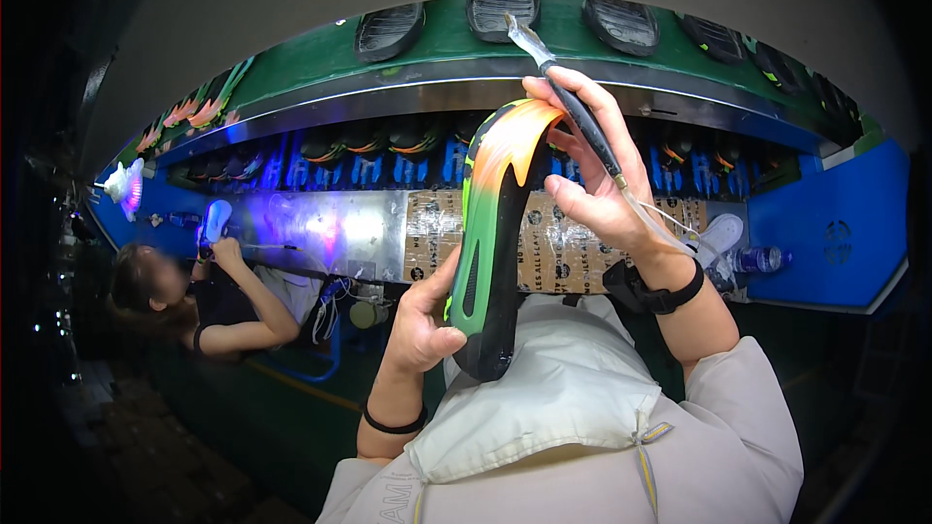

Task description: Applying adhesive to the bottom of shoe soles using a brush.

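Note:
A long, curved shoe sole [493, 233] in green, orange and black stands tilted in front of me, its orange end uppermost. My left hand [424, 325] is closed round its lower end, thumb on the near side. At the upper end, fingertips of my right hand [612, 189] touch the orange edge, while the thumb stands apart from it. Lying along that hand, between the fingers, is a black-handled brush [582, 123] with whitish-coated tip pointing up and away. A thin clear tube [652, 216] runs from the handle's lower end toward my wrist.
Beyond a metal ledge [437, 94], a green conveyor belt [442, 47] carries black soles [621, 25] and orange ones at left. More soles fill the rack below. Cardboard [432, 233] covers part of the metal bench. To the left, a person [248, 301] holds a blue-lit sole [216, 220].

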{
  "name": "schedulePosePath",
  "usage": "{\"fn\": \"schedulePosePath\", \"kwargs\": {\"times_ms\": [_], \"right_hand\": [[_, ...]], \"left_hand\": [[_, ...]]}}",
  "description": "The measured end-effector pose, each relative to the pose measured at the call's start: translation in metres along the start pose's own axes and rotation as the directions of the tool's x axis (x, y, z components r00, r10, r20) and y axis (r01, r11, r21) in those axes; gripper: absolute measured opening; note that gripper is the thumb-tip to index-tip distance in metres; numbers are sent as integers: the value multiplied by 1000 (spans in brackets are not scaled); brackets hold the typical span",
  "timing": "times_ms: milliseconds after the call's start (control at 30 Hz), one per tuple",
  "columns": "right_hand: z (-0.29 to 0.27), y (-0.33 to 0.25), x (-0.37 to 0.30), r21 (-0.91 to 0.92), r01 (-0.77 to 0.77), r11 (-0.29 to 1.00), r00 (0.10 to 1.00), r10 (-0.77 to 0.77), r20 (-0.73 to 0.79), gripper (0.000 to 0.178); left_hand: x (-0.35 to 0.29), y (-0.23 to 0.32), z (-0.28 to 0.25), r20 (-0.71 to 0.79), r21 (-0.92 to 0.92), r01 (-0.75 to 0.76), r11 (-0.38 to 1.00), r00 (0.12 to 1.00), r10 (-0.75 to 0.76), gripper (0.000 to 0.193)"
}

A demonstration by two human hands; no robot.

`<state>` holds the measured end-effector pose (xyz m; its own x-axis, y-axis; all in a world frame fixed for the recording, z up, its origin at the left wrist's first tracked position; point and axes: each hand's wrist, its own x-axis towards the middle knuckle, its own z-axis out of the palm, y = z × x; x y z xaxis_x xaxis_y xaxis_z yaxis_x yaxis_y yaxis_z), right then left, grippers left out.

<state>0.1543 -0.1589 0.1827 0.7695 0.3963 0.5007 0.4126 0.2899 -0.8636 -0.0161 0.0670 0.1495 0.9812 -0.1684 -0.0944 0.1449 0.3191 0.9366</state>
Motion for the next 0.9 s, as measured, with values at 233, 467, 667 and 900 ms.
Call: {"fn": "schedulePosePath", "kwargs": {"times_ms": [233, 467, 667, 900], "right_hand": [[1, 5, -1, 145, -72, 987, 997, 72, 9, 85], [8, -2, 2, 154, -160, 975, 984, 170, -49, 86], [-18, 11, -16, 34, -102, 994, 974, 107, -199, 81], [-40, 18, -49, -32, -151, 988, 943, 134, -305, 77]], "left_hand": [[-8, 6, 4, -41, 19, 7, 1000, 999, -6, 120], [-11, 7, -2, -33, -113, 30, 993, 999, -34, 113], [-4, -39, -41, 80, -762, 152, 629, 987, -142, 98], [34, 45, -70, 71, -684, -22, 729, 993, 96, 101]]}}
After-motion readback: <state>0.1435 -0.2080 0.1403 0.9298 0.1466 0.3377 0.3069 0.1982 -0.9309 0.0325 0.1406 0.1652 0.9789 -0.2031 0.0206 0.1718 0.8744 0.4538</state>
